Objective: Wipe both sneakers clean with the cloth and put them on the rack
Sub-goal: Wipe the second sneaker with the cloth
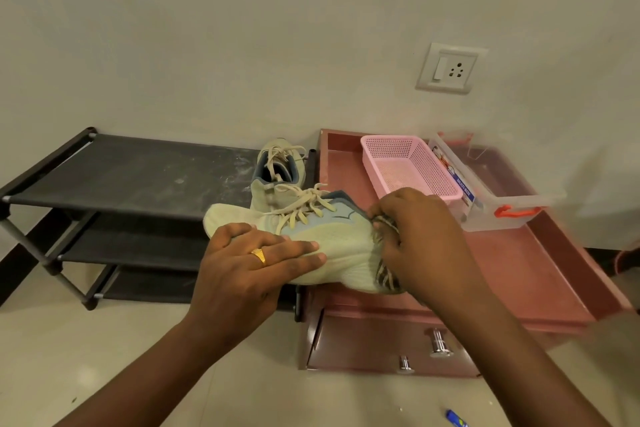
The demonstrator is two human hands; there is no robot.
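Observation:
A pale green sneaker with cream laces lies on its side, toe to the left, between the rack and the pink cabinet. My left hand grips its toe end from the near side. My right hand holds a bunched striped cloth pressed against the heel. The second sneaker stands upright on the right end of the top shelf of the black rack.
A low pink cabinet with drawers stands right of the rack. On it sit a pink mesh basket and a clear box with orange latches. A wall socket is above. A small blue object lies on the floor.

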